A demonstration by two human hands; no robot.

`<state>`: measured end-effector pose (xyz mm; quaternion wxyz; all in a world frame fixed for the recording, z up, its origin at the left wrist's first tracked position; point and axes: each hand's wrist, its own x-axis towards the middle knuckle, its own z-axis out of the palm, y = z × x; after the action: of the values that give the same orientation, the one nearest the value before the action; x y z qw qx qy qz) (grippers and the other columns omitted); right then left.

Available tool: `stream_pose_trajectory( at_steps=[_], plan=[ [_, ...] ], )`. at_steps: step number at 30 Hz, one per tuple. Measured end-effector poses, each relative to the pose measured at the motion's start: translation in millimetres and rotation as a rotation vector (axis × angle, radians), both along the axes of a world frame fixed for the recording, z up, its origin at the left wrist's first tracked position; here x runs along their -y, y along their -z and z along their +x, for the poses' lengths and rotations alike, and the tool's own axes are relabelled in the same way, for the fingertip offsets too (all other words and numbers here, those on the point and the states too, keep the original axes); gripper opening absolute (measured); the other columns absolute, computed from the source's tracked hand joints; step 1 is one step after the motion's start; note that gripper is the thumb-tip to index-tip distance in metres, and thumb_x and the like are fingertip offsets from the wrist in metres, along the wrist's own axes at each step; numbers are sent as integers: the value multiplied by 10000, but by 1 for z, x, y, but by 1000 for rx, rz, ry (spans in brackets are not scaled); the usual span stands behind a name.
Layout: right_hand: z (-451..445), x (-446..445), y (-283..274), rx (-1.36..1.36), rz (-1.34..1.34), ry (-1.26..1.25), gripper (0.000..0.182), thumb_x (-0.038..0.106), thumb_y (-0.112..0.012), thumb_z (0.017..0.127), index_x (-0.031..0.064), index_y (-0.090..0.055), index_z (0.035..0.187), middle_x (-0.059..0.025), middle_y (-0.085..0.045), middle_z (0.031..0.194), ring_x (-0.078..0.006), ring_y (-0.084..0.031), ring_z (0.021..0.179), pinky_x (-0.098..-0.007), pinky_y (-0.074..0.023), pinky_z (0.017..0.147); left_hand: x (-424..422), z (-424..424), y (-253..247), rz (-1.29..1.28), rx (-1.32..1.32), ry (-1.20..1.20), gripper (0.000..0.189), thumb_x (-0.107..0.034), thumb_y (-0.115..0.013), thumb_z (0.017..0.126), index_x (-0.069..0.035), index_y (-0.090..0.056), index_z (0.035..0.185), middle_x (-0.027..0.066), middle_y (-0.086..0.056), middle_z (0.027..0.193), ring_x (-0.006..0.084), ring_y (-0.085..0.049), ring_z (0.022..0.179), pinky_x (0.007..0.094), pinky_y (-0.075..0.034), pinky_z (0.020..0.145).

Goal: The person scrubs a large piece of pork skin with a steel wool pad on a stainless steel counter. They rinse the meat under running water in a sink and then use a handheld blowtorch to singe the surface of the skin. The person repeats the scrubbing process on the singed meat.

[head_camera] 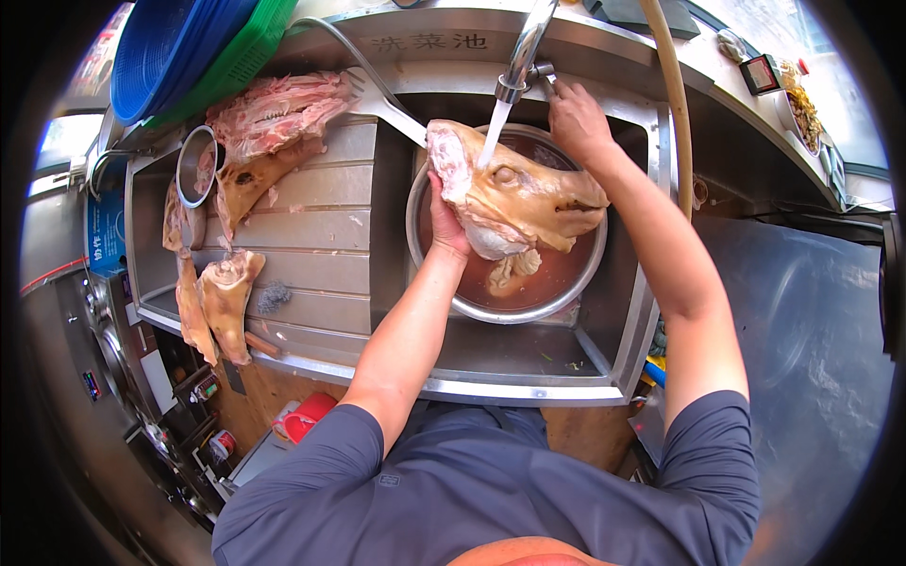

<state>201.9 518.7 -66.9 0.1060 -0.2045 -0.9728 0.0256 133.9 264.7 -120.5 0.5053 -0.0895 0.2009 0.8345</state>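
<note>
My left hand (447,225) holds a pig's head (524,185) by its cut neck side, above a round metal basin (527,316) of reddish water in the sink. Water runs from the faucet (522,53) onto the head, whose snout points right. My right hand (577,117) is at the faucet's lever (545,69), fingers curled on it. A pale piece of meat or offal (514,272) lies partly in the water below the head.
On the ribbed steel drainboard (322,226) at left are a split pig's head (272,131), cut skin-on pieces (230,283), a metal bowl (196,166) and a steel wool scrubber (273,296). Blue baskets (166,64) stand at upper left. A wooden pole (671,92) rises right of the faucet.
</note>
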Motion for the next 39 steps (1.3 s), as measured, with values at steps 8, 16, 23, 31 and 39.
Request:
stream_pose_trajectory(
  at_steps=[8, 16, 23, 31, 39],
  plan=[
    [24, 170, -18, -153, -211, 163, 560, 377, -555, 959, -8, -510, 1363, -276, -487, 1415, -405, -460, 1327, -480, -355, 1122, -2, -1, 8, 4, -14, -3, 765, -647, -463, 960, -109, -386, 1498, 125, -468, 1482, 308, -481, 1327, 465, -383, 1127],
    [-84, 127, -41, 310, -786, 86, 493, 415, -585, 947, -10, -628, 1193, -203, -706, 1011, -371, -665, 1001, -445, -515, 915, 14, 16, 0, -99, -9, 83, 732, -594, -550, 946, -128, -397, 1490, 74, -510, 1447, 249, -507, 1307, 434, -423, 1095],
    [11, 183, -17, -279, -324, -22, 636, 374, -626, 900, 22, -462, 1404, -264, -505, 1352, -483, -431, 1261, -529, -342, 1074, 18, -12, -20, -116, -181, -17, 808, -614, -546, 937, -107, -329, 1527, 89, -426, 1522, 260, -430, 1378, 416, -341, 1156],
    [-56, 180, -40, -288, -424, -16, 697, 485, -484, 971, -12, -427, 1455, -226, -498, 1430, -383, -495, 1291, -448, -329, 1123, 10, -14, -46, 66, -180, -103, 722, -551, -474, 996, -136, -276, 1553, 80, -378, 1554, 249, -383, 1412, 415, -313, 1172],
    [-1, 171, -16, -482, -328, 153, 573, 400, -561, 931, -58, -590, 1274, -225, -544, 1377, -405, -421, 1353, -555, -234, 1155, 40, -37, -54, -59, -223, -184, 795, -645, -483, 947, -117, -338, 1523, 93, -413, 1534, 310, -407, 1389, 486, -307, 1173]
  ],
)
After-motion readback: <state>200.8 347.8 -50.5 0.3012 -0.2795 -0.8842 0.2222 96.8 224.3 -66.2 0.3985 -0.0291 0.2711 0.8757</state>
